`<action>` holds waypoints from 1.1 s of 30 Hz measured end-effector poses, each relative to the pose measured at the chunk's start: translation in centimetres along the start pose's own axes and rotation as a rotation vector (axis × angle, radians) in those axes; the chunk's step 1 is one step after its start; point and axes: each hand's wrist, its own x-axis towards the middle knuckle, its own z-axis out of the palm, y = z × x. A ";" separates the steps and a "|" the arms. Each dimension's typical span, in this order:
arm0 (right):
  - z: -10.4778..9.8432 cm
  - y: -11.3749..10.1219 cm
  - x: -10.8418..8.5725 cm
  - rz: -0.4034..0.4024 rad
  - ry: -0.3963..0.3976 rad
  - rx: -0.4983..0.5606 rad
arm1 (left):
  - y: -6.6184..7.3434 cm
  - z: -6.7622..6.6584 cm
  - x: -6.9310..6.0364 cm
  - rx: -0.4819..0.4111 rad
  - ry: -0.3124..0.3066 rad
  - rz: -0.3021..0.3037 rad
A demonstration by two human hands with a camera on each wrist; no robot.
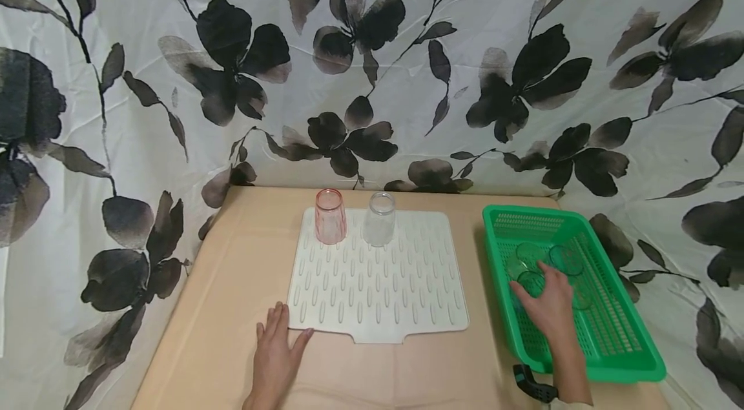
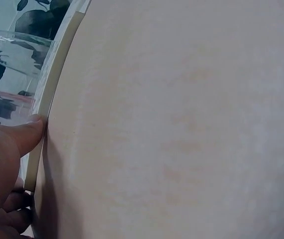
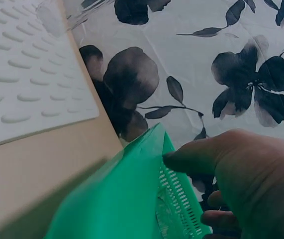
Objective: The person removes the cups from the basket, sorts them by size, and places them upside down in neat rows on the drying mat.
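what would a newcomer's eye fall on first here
Probably the bright green basket on the right of the table, where the right hand reaches in among glasses. Next, the bold dark flowers on the pale cloth behind the table. Then the pink glass beside a clear one at the back of the white board, whose near-left corner the left hand touches.

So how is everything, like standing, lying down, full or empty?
White mat: flat on the table
Pink glass: standing on the mat, looks empty
Clear glass: standing beside the pink one, looks empty
Green basket: open-topped, part filled
Glasses in basket: several, way up unclear
Left hand: touching the mat's near left corner
Right hand: in the basket by those glasses, grip unclear
Flowered curtain: hanging, creased
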 end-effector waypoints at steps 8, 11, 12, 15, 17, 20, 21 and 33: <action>0.2 0.5 0.7 0.057 -0.092 -0.080 | 0.1 -0.2 0.5 0.004 -0.057 -0.037; 0.2 0.6 0.8 0.075 -0.114 -0.080 | 0.1 -0.2 0.6 0.005 -0.041 -0.031; 0.2 0.6 0.8 0.077 -0.114 -0.079 | 0.1 -0.2 0.6 0.005 -0.028 -0.025; 0.1 0.8 0.8 0.070 -0.112 -0.082 | 0.1 -0.3 0.6 0.004 -0.002 -0.012; 0.1 0.9 0.7 0.070 -0.114 -0.087 | 0.2 -0.3 0.6 0.003 0.000 -0.010; 0.1 1.0 0.5 0.081 -0.131 -0.102 | 0.3 -0.3 0.6 0.007 -0.019 -0.019; 0.2 1.1 0.4 0.086 -0.137 -0.105 | 0.4 -0.3 0.6 0.007 -0.023 -0.022; 0.1 1.9 0.1 0.132 -0.213 -0.092 | 0.3 -0.3 0.4 0.040 -0.091 -0.047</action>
